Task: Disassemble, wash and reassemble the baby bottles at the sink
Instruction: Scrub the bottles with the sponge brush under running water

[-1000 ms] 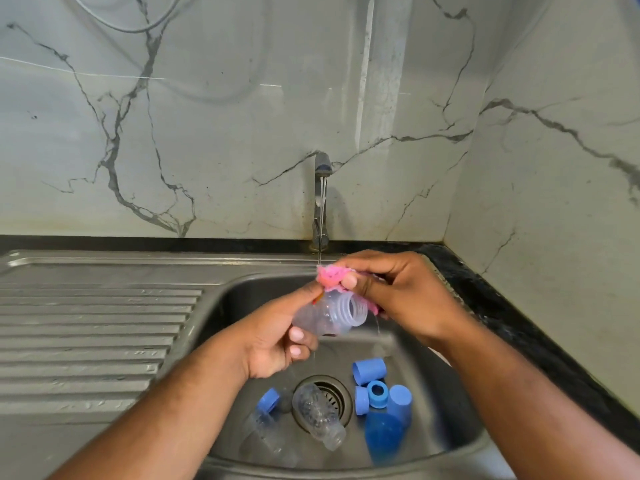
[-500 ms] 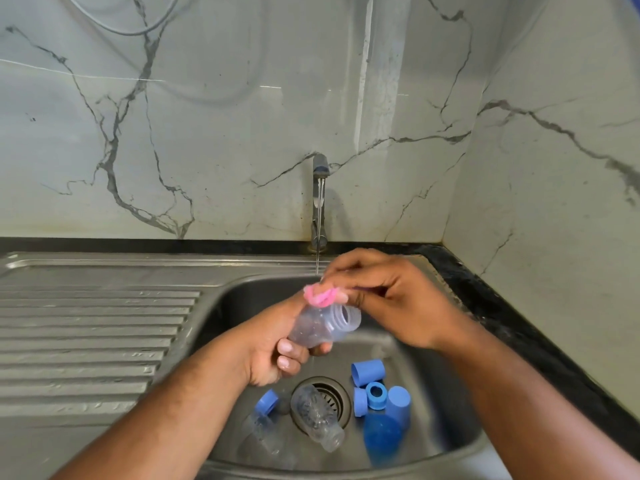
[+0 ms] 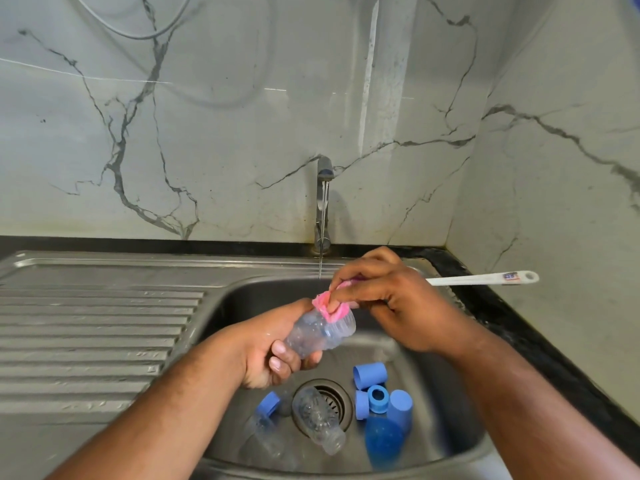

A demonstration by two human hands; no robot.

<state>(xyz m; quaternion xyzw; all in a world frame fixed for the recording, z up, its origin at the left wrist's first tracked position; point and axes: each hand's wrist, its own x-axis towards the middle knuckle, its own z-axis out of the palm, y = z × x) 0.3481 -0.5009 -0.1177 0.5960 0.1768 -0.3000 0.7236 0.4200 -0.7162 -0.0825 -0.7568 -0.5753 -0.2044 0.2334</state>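
Veined marble wall (image 3: pixel 242 133) behind a steel sink (image 3: pixel 263 292), tap (image 3: pixel 324 168) running. Over the basin, the left hand (image 3: pixel 266 351) curls its fingers round a clear bottle (image 3: pixel 318 332). The right hand (image 3: pixel 391 306) pinches a pink-headed brush (image 3: pixel 329 308) at the bottle's mouth. Blue caps (image 3: pixel 370 375) lie below.

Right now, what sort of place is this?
Probably a home kitchen sink corner: a stainless steel sink with a ribbed drainboard, a running tap, a marble-look wall and a black countertop. The left hand holds a baby bottle, the right hand a pink bottle brush.
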